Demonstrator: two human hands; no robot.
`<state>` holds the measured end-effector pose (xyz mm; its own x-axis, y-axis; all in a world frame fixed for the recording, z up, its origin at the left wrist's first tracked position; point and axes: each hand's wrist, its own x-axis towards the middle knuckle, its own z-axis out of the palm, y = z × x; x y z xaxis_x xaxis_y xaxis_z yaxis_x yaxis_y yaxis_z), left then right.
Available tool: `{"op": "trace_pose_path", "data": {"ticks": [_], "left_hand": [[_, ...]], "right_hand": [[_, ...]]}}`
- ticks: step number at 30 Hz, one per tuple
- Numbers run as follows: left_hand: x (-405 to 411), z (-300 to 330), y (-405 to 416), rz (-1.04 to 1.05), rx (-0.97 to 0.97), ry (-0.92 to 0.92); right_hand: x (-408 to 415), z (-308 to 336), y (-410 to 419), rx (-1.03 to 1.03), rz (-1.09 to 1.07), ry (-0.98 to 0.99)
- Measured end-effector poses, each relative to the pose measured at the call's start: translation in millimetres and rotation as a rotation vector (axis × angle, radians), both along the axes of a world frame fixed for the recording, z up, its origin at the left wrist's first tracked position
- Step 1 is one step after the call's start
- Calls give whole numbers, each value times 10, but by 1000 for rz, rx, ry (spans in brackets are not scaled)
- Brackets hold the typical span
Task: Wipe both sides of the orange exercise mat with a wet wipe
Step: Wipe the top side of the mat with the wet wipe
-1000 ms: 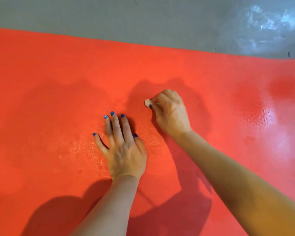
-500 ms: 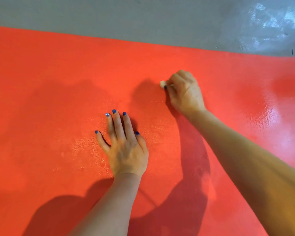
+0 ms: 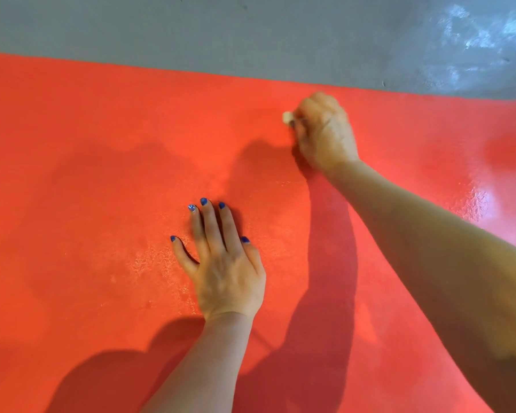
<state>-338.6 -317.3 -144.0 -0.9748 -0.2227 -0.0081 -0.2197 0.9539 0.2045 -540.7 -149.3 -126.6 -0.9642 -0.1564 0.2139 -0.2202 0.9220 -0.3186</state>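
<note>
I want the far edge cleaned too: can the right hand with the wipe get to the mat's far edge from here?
Probably yes. The right hand grips the wet wipe just short of the orange mat's far edge, and nothing lies between. The left hand rests flat, well clear.

Two bare forearms are seen, with no sleeves, watches or bands worn on either. On the left hand (image 3: pixel 227 272) the short nails are painted deep blue, and one nail is finished in a lighter, glittery silver-blue. A hint of the same dark blue polish is caught on a nail of the right hand (image 3: pixel 325 132), though it is blurred. No rings can be made out.
</note>
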Motion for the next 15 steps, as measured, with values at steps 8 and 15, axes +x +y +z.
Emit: {"op": "trace_pose_path", "data": {"ticks": [8, 15], "left_hand": [[-1, 3, 2, 0, -19, 11], [10, -6, -5, -12, -11, -4]], "right_hand": [[-226, 84, -524, -135, -237, -148], [-388, 118, 159, -107, -253, -63]]}}
